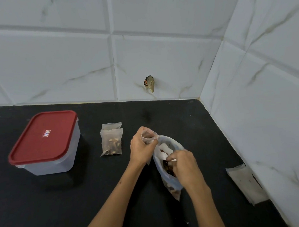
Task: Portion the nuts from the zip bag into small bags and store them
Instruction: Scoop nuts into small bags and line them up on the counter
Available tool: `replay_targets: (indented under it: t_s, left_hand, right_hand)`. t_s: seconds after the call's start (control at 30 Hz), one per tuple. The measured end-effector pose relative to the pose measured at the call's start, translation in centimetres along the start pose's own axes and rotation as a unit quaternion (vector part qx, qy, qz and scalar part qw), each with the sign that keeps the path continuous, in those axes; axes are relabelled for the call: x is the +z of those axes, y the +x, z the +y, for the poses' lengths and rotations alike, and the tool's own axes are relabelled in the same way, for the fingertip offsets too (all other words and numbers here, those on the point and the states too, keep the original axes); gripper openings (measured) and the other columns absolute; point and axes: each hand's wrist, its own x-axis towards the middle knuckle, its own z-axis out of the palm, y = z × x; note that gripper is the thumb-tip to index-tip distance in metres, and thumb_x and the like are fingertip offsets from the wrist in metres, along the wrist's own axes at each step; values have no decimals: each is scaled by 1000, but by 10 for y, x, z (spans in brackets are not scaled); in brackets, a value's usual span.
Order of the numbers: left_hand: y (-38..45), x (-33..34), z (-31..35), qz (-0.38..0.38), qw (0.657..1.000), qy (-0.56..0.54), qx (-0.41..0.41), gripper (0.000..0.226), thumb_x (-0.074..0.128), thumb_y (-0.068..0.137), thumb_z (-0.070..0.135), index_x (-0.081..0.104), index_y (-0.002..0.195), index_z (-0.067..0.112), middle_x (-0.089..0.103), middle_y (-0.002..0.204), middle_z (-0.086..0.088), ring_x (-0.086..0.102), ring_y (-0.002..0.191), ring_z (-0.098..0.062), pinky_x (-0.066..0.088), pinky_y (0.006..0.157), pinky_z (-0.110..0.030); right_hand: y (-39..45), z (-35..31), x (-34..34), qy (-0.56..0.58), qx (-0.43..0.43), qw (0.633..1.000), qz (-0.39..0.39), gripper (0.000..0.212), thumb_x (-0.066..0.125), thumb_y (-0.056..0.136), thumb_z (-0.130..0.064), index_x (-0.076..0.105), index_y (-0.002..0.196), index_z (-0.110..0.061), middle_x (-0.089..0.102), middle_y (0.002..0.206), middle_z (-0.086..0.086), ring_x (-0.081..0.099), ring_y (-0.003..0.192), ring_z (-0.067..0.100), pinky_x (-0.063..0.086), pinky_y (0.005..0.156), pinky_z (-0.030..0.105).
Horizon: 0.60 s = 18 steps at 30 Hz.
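Filled translucent small bags (111,143): two visible, stacked on black counter (44,202). Left hand (141,146) grips third small open bag (147,135); right hand (183,166) pinches nuts inside clear plastic zip bag (170,187). Red-lidded clear plastic box (43,141) closed, storing pending.

I am standing at a counter (116,196) that is meeting walls behind and to my right. My left hand (141,146) is holding a small bag (147,134) upright, touching the rim of the zip bag (169,167) just right of it. My right hand (184,166) is reaching into that zip bag. Two filled bags (111,139) are lying left of my hands, and a lidded container (45,142) is sitting further left. Spare bags (245,182) are lying far right, against the wall.
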Motion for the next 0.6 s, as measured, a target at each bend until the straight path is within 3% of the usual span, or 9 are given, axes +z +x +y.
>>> replay_targets:
  t_s: [0.07,0.13,0.2,0.27,0.3,0.43,0.6]
  left_hand:
    - [-3,0,-3,2,1000,6,2,20,72,78,7,59,79,21,63,76,11,62,72,2,50,62,-14]
    - [-5,1,-4,-1,1000,7,3,20,71,79,7,59,80,22,63,78,11,61,73,5,49,63,-12]
    - [-4,2,-5,3,1000,2,4,16,71,79,7,60,82,18,63,77,11,61,74,5,49,64,-12]
    - [-3,2,-4,12,1000,-2,7,14,71,79,7,61,82,15,63,77,11,61,74,4,50,65,-14]
    - [-3,2,-4,16,1000,-3,7,14,71,78,6,61,82,15,64,77,11,61,74,4,50,64,-14]
    - [-3,-3,-3,21,1000,-14,-11,16,75,77,13,62,86,16,66,82,9,62,79,5,51,66,-15]
    - [-8,-6,-9,45,989,-25,-137,51,81,63,54,63,93,16,68,88,1,67,85,-15,57,74,-33]
  right_hand:
    - [-1,-2,-12,-42,49,997,-37,47,71,81,-20,53,123,-8,58,117,13,55,114,26,44,99,38]
    - [5,-10,-16,-47,75,996,3,50,69,83,-21,48,128,-12,52,126,12,53,114,26,45,97,38]
    - [3,-15,-9,-95,-18,994,50,37,60,89,-13,52,125,-16,49,126,13,51,113,25,44,95,32]
    - [-10,-3,2,-125,-190,967,113,29,50,90,-3,63,114,-13,55,120,13,52,109,25,42,90,29]
    - [-14,2,5,-136,-217,960,117,29,48,90,-2,65,111,-12,57,118,13,53,108,25,43,89,29]
    - [-16,5,-2,-142,-187,965,116,30,52,91,-7,64,117,-16,60,116,8,58,104,22,48,88,29]
    - [-18,1,-3,-146,-136,965,170,33,56,93,-18,58,125,-21,60,111,1,60,96,12,52,80,23]
